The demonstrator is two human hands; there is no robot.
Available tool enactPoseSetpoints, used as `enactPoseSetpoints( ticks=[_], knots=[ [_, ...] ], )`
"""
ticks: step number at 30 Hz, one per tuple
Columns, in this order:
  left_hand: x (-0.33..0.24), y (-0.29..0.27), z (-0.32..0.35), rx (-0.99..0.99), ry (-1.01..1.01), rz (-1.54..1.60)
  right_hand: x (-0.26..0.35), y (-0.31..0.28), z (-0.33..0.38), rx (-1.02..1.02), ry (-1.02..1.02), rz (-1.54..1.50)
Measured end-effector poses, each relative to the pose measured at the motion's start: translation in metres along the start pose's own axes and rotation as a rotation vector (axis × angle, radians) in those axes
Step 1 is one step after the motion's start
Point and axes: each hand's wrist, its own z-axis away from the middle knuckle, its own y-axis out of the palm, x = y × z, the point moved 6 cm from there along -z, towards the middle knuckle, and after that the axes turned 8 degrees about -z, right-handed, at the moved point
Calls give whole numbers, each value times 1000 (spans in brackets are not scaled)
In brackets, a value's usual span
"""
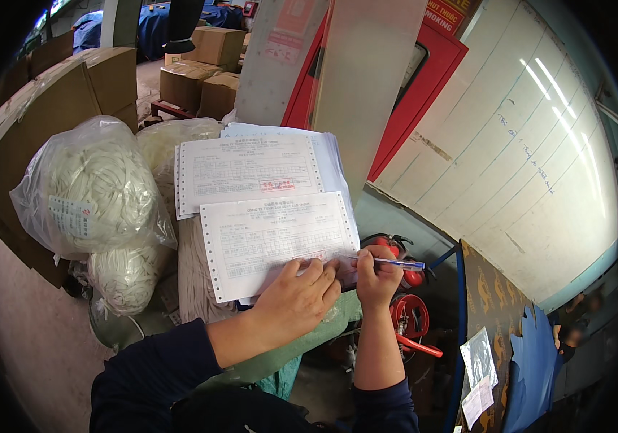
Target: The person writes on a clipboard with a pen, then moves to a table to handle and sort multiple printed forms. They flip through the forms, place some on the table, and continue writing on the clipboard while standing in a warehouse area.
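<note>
A white printed form (pixel 269 238) with punched holes along its sides lies in front of me, its print upside down to me. My left hand (pixel 296 290) rests on its lower edge, fingers spread over the paper. In my right hand (pixel 377 280) a blue-and-clear pen (pixel 395 263) is pinched, its tip at the form's lower right corner. Under and beyond this form lies a second form (pixel 237 170) with a red stamp, on a stack of papers (pixel 334 155). What supports the papers is mostly hidden.
Clear plastic bags (pixel 99 184) of pale cord-like strips stand left, before a large cardboard sheet (pixel 6 166). Red fire extinguishers (pixel 388 245) and a red hose reel (pixel 410 317) sit right, below a whiteboard (pixel 518 144). Cardboard boxes (pixel 190 83) are stacked behind.
</note>
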Motion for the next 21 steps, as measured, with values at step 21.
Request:
enactPoseSetpoints(
  ticks=[21],
  knots=[
    [0,0,-1,0,-11,26,2,-4,-1,-21,-39,96]
  ],
)
